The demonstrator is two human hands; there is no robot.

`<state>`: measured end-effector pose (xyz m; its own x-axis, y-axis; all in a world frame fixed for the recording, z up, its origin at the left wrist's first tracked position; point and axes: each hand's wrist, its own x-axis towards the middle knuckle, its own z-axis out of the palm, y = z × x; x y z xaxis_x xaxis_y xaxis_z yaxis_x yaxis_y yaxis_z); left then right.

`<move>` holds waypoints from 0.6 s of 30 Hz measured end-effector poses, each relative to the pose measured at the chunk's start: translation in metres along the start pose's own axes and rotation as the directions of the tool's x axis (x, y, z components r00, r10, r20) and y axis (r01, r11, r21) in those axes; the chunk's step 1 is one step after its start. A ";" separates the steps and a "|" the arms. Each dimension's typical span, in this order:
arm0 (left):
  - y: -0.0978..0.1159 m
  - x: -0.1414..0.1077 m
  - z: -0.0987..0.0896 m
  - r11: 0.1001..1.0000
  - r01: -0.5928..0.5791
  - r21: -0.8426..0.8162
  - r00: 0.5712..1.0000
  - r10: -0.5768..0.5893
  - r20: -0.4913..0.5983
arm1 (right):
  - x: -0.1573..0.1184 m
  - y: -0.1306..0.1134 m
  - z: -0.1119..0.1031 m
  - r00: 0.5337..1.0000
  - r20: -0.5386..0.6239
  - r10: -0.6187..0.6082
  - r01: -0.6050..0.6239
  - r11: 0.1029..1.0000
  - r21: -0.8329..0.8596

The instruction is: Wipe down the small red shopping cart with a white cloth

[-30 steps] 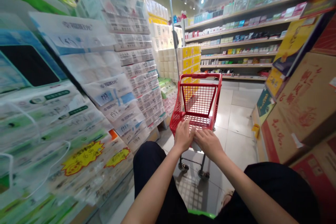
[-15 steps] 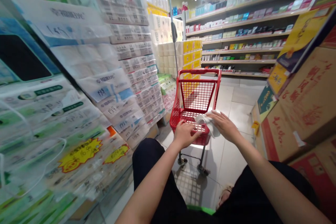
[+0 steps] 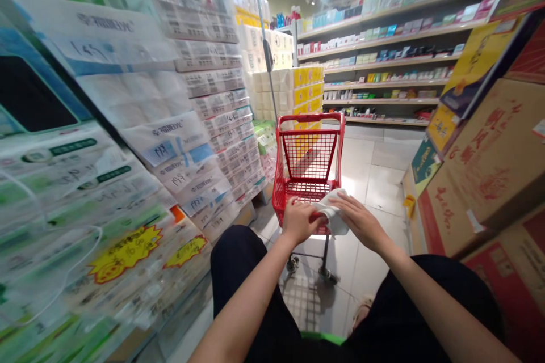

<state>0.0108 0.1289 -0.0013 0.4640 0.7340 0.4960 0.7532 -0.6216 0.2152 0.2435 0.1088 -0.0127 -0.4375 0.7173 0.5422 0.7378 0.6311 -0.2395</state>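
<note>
A small red shopping cart with mesh sides stands on the tiled floor in front of my knees. My left hand is closed on the near rim of its basket, thumb toward the cloth. A white cloth lies bunched over the right part of that rim and hangs down outside it. My right hand presses on the cloth, its fingers together and pointing left. The two hands are a short way apart, with the cloth between them.
Stacks of wrapped tissue packs rise close on the left, with yellow price signs. Cardboard boxes are piled on the right. Behind the cart stand yellow-and-white packs and long shelves of goods. A metal pole rises beyond the cart.
My right hand and the cloth have moved a little left and down, nearer my left hand. The cloth is now spread over the rim. The view has shifted slightly.
</note>
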 end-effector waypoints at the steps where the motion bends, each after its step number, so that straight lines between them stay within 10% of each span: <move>1: 0.003 -0.001 -0.001 1.000 -0.003 -0.007 1.000 0.003 -0.007 | 0.003 0.006 -0.003 1.000 0.013 -0.007 0.007 1.000 -0.003; 11: 0.007 -0.023 -0.010 1.000 -0.015 0.001 0.999 0.015 -0.046 | 0.066 0.074 0.001 0.999 -0.013 0.051 -0.051 0.998 0.036; 18: -0.027 -0.028 -0.023 1.000 -0.007 -0.005 0.999 0.007 -0.037 | 0.076 0.058 0.016 0.998 -0.069 0.002 -0.006 0.998 -0.059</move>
<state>-0.0334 0.1189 -0.0019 0.4514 0.7191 0.5284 0.7478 -0.6279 0.2158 0.2454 0.2047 0.0018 -0.3997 0.6964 0.5960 0.7696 0.6082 -0.1945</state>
